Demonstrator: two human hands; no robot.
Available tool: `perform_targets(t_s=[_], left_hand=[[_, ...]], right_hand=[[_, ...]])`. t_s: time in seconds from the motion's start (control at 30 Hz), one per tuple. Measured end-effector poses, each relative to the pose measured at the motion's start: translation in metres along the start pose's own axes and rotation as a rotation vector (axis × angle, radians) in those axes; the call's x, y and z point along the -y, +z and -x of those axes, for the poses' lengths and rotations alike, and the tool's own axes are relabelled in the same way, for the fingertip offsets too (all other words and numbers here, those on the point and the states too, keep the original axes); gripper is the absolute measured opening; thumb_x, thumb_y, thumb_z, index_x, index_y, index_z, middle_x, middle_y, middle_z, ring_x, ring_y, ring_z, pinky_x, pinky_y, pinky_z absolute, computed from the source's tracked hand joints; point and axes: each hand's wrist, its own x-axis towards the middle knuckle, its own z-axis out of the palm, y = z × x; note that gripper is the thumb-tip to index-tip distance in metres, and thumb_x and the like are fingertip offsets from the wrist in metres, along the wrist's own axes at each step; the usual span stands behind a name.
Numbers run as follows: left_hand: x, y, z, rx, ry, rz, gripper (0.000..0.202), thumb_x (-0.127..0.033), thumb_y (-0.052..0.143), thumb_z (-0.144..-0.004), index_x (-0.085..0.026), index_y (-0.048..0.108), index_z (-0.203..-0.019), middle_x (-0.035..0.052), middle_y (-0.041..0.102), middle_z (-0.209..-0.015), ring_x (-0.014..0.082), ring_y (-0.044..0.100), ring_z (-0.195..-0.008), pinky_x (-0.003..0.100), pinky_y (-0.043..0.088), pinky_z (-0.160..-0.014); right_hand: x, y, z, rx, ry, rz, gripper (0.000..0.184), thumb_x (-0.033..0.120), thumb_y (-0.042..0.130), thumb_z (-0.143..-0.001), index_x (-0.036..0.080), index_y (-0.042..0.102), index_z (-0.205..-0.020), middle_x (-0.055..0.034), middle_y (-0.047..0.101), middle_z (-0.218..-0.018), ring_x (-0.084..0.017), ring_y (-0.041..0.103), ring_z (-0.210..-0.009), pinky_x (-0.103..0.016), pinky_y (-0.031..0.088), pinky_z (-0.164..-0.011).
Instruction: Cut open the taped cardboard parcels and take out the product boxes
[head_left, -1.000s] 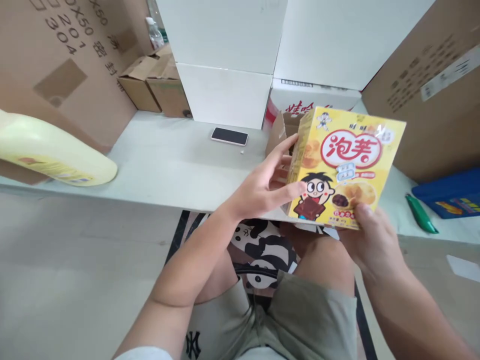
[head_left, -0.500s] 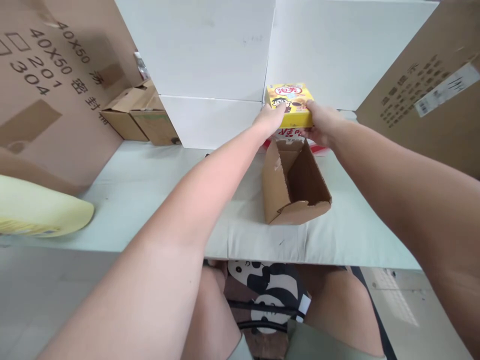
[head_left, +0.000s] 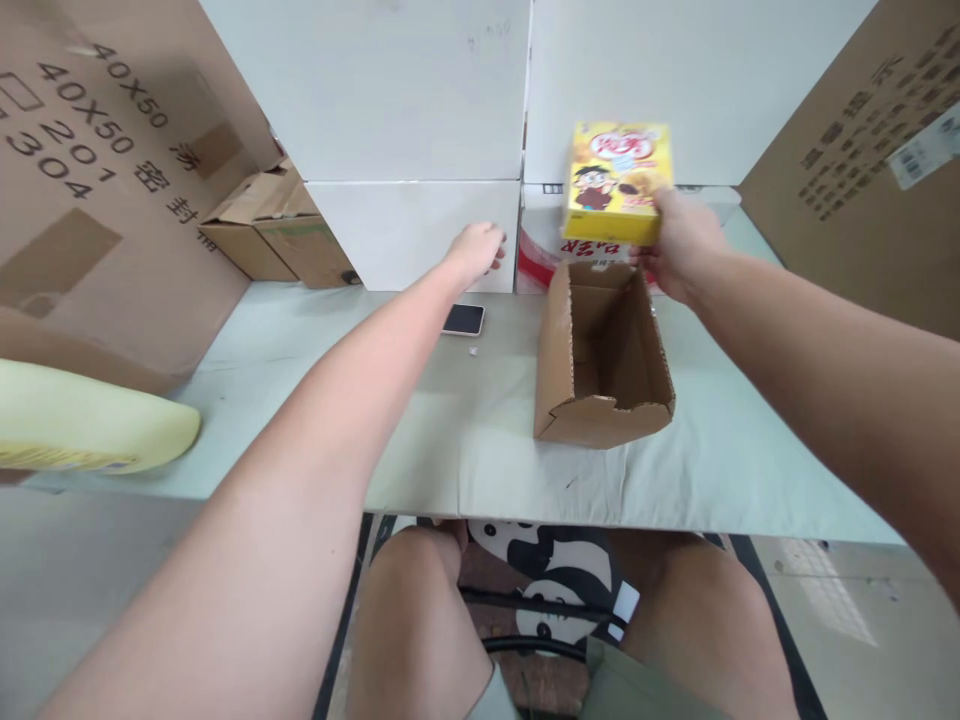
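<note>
My right hand (head_left: 679,245) grips a yellow snack box (head_left: 616,180) with a cartoon figure on its front, held upright above the far end of an open brown cardboard box (head_left: 604,415). The cardboard box lies on the pale table (head_left: 450,440) and nothing shows inside it. My left hand (head_left: 476,250) hovers to the left of the snack box, over a black phone (head_left: 463,319), holding nothing, with its fingers loosely curled.
Large white boxes (head_left: 390,120) stand at the back, with a red-and-white carton (head_left: 540,255) behind the open box. Small brown cartons (head_left: 270,225) sit back left, big cardboard boxes (head_left: 90,180) at both sides. A pale yellow curved object (head_left: 82,430) lies at the left edge.
The snack box went from near my lap out over the open cardboard box. My left hand has let go of it and moved left, above the phone.
</note>
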Motion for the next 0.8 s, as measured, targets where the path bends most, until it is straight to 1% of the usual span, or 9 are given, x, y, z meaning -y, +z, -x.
perform_targets(t_s=[0.07,0.13,0.23,0.33,0.4,0.47,0.6,0.7,0.8], left_hand=[[0.031,-0.013,0.022,0.022,-0.123,-0.177,0.069,-0.064,0.058,-0.085,-0.021,0.061,-0.138,0.0041,0.076,-0.132,0.0261,0.057,-0.136,0.043,0.043,-0.121],[0.06,-0.025,0.044,0.097,-0.236,-0.325,0.082,-0.056,0.078,-0.066,-0.016,0.066,-0.136,0.0133,0.068,-0.147,0.0379,0.054,-0.144,0.048,0.04,-0.125],[0.092,-0.034,0.062,0.218,-0.363,-0.462,0.112,-0.052,0.085,-0.055,-0.016,0.053,-0.156,0.0213,0.046,-0.168,0.0489,0.043,-0.154,0.054,0.038,-0.127],[0.111,-0.035,0.058,0.308,-0.401,-0.533,0.132,-0.05,0.086,-0.054,-0.027,0.029,-0.171,0.0161,0.027,-0.18,0.0481,0.031,-0.162,0.055,0.032,-0.131],[0.118,-0.033,0.047,0.348,-0.382,-0.555,0.133,-0.047,0.086,-0.055,-0.031,0.025,-0.172,0.0124,0.022,-0.182,0.0452,0.026,-0.165,0.052,0.029,-0.134],[0.123,-0.031,0.034,0.38,-0.339,-0.58,0.131,-0.041,0.085,-0.055,-0.03,0.026,-0.172,0.0124,0.023,-0.181,0.0438,0.025,-0.165,0.049,0.028,-0.134],[0.131,-0.027,0.011,0.408,-0.262,-0.669,0.121,-0.033,0.081,-0.056,-0.031,0.036,-0.167,0.0129,0.044,-0.17,0.0426,0.043,-0.154,0.05,0.04,-0.126],[0.134,-0.028,0.003,0.413,-0.263,-0.695,0.112,-0.034,0.081,-0.054,-0.032,0.046,-0.16,0.0108,0.054,-0.161,0.0413,0.054,-0.144,0.047,0.049,-0.118],[0.133,-0.03,0.002,0.435,-0.265,-0.686,0.106,-0.035,0.08,-0.054,-0.027,0.052,-0.155,0.0132,0.061,-0.153,0.0404,0.064,-0.134,0.043,0.055,-0.108]], right_hand=[[-0.003,-0.016,0.004,-0.14,0.055,-0.093,0.027,0.032,0.047,-0.109,0.009,0.057,-0.119,-0.0118,0.07,-0.101,-0.008,0.055,-0.061,-0.025,0.045,-0.059],[-0.007,-0.031,0.005,-0.251,0.058,-0.187,0.022,0.028,0.048,-0.109,0.011,0.057,-0.121,-0.0137,0.071,-0.11,-0.009,0.062,-0.07,-0.026,0.047,-0.061],[-0.018,-0.049,0.003,-0.32,0.076,-0.284,0.016,0.022,0.046,-0.108,0.019,0.058,-0.119,-0.0132,0.073,-0.125,-0.014,0.072,-0.087,-0.03,0.05,-0.064],[-0.035,-0.064,0.007,-0.399,0.111,-0.304,0.014,0.021,0.052,-0.104,0.025,0.064,-0.098,-0.01,0.076,-0.122,-0.018,0.075,-0.094,-0.035,0.047,-0.06],[-0.046,-0.073,0.014,-0.45,0.127,-0.325,0.021,0.019,0.055,-0.1,0.026,0.066,-0.084,-0.0088,0.079,-0.118,-0.021,0.076,-0.1,-0.038,0.046,-0.058],[-0.054,-0.079,0.024,-0.48,0.131,-0.33,0.03,0.018,0.052,-0.098,0.029,0.07,-0.075,-0.0064,0.081,-0.118,-0.021,0.076,-0.109,-0.04,0.045,-0.057],[-0.06,-0.082,0.04,-0.422,0.076,-0.297,0.048,0.017,0.045,-0.098,0.034,0.076,-0.066,0.0016,0.081,-0.122,-0.017,0.072,-0.126,-0.038,0.043,-0.057],[-0.066,-0.085,0.041,-0.37,0.046,-0.307,0.049,0.021,0.045,-0.1,0.038,0.078,-0.067,0.0047,0.079,-0.126,-0.017,0.071,-0.127,-0.041,0.041,-0.06],[-0.075,-0.093,0.034,-0.323,-0.01,-0.251,0.054,0.027,0.038,-0.103,0.04,0.08,-0.072,0.0036,0.075,-0.136,-0.017,0.066,-0.136,-0.048,0.04,-0.063]])
